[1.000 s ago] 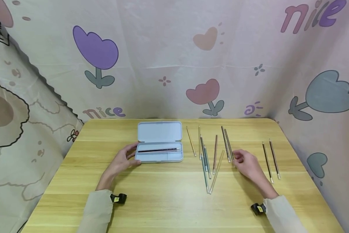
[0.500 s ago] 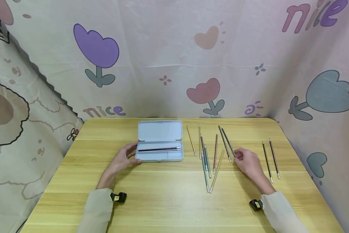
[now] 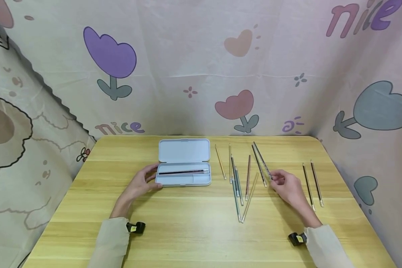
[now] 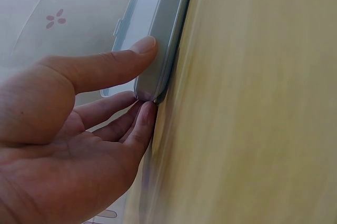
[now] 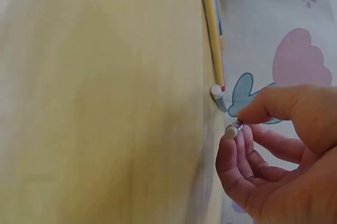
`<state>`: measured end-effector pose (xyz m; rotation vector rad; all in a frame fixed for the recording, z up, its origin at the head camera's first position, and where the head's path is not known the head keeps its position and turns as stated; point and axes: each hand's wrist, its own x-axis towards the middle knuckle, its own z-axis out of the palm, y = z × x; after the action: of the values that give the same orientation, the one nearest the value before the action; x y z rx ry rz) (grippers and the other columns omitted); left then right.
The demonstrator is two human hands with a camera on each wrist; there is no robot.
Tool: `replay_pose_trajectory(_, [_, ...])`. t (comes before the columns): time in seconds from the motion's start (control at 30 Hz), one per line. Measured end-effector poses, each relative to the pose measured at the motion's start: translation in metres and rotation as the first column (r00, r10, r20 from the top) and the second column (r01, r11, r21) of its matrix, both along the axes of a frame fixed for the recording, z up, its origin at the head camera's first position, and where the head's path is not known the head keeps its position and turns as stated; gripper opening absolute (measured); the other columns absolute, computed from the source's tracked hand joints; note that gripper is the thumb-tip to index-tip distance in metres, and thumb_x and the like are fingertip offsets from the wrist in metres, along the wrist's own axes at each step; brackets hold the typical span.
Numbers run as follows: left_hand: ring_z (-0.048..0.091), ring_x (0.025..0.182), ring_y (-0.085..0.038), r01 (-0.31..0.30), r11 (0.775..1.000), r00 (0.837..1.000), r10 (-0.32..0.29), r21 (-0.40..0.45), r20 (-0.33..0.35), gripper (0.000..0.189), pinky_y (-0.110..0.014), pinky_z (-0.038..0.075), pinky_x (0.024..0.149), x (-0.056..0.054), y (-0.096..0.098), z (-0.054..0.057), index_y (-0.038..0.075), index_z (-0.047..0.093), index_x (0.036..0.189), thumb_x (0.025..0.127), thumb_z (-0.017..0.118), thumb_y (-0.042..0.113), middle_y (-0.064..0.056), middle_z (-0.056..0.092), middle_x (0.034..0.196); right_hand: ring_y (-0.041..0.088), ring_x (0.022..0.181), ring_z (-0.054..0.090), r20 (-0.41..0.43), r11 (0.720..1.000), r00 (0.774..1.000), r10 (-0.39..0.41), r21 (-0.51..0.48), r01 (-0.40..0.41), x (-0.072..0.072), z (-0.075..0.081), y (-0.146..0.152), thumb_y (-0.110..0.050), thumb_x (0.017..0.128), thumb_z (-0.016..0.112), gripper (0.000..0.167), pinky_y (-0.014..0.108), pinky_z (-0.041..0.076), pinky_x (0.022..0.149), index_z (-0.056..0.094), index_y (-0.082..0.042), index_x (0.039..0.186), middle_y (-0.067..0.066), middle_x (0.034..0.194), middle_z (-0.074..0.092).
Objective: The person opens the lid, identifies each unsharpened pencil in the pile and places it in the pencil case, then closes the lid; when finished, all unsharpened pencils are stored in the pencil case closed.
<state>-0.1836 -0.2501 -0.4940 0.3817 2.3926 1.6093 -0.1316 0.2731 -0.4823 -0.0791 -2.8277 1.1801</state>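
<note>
A light blue pencil case (image 3: 184,152) lies with its lid raised back, left of the table's middle. Dark pencils (image 3: 174,172) rest in its rear compartment. My left hand (image 3: 141,185) holds the case's left end, thumb on the front wall and fingers at the corner; the left wrist view shows this thumb (image 4: 118,68) up close. Between thumb and fingertips, my right hand (image 3: 287,187) pinches a dark pencil (image 3: 262,159) near its eraser end (image 5: 232,131). This pencil slants away to the back left. Another dark pencil (image 3: 259,166) lies just left of it.
Several loose pencils lie between case and right hand, among them a yellow pencil (image 3: 220,162), a reddish pencil (image 3: 248,178) and a natural-wood pencil (image 3: 250,198). Two dark pencils (image 3: 316,183) are right of the right hand. A patterned curtain (image 3: 187,56) hangs behind the table (image 3: 187,234).
The right hand has taken hold of the dark pencil's near end. That pencil has swung left, its far end now over the neighbouring pencil's tip. The left hand and case have stayed put.
</note>
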Motion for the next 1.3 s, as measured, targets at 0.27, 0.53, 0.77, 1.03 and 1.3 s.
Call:
replay_pose_trajectory(0.27, [0.038, 0.141, -0.051, 0.007, 1.000, 1.000, -0.008, 0.015, 0.010, 0.083, -0.051, 0.039, 0.117, 0.000, -0.001, 0.000, -0.007, 0.032, 0.156, 0.086, 0.077, -0.008, -0.032, 0.039, 0.152, 0.028, 0.089, 0.069, -0.097, 0.987, 0.993, 0.067, -0.138, -0.081, -0.006, 0.003, -0.016, 0.007, 0.090, 0.069, 0.026, 0.017, 0.060, 0.076, 0.070, 0.005, 0.116, 0.019, 0.104, 0.071])
replay_pose_trajectory(0.53, [0.039, 0.141, -0.051, 0.006, 1.000, 1.000, -0.006, 0.007, 0.003, 0.083, -0.052, 0.038, 0.118, 0.000, -0.001, -0.001, -0.007, 0.032, 0.156, 0.086, 0.077, -0.007, -0.032, 0.041, 0.151, 0.027, 0.088, 0.067, -0.147, 0.963, 0.976, 0.161, -0.192, -0.188, -0.015, -0.001, -0.046, 0.008, 0.090, 0.071, 0.024, 0.020, 0.061, 0.074, 0.073, 0.002, 0.113, 0.015, 0.098, 0.072])
replay_pose_trajectory(0.77, [0.039, 0.140, -0.051, 0.007, 1.000, 1.000, -0.008, 0.013, 0.002, 0.083, -0.051, 0.039, 0.117, 0.000, -0.002, -0.001, -0.008, 0.032, 0.156, 0.086, 0.077, -0.008, -0.032, 0.041, 0.151, 0.028, 0.089, 0.067, -0.148, 0.943, 0.967, 0.205, -0.234, -0.236, -0.022, 0.001, -0.080, 0.009, 0.091, 0.069, 0.023, 0.024, 0.063, 0.077, 0.075, 0.001, 0.112, 0.017, 0.099, 0.072])
replay_pose_trajectory(1.03, [0.039, 0.140, -0.053, 0.014, 1.000, 1.000, -0.014, 0.023, -0.002, 0.083, -0.049, 0.041, 0.115, 0.000, -0.002, -0.002, -0.009, 0.032, 0.155, 0.085, 0.077, -0.009, -0.034, 0.039, 0.151, 0.025, 0.088, 0.068, -0.200, 0.935, 0.959, 0.203, -0.252, -0.251, -0.031, 0.005, -0.110, 0.005, 0.093, 0.071, 0.016, 0.027, 0.064, 0.074, 0.077, -0.001, 0.107, 0.013, 0.098, 0.074])
replay_pose_trajectory(1.3, [0.040, 0.139, -0.053, 0.016, 1.000, 1.000, -0.015, 0.025, -0.006, 0.083, -0.046, 0.042, 0.115, -0.001, -0.001, -0.003, -0.010, 0.031, 0.155, 0.085, 0.077, -0.010, -0.034, 0.039, 0.152, 0.022, 0.082, 0.066, -0.245, 0.935, 0.949, 0.197, -0.244, -0.257, -0.043, 0.006, -0.134, 0.005, 0.091, 0.072, 0.014, 0.023, 0.060, 0.066, 0.079, -0.003, 0.102, 0.009, 0.092, 0.073])
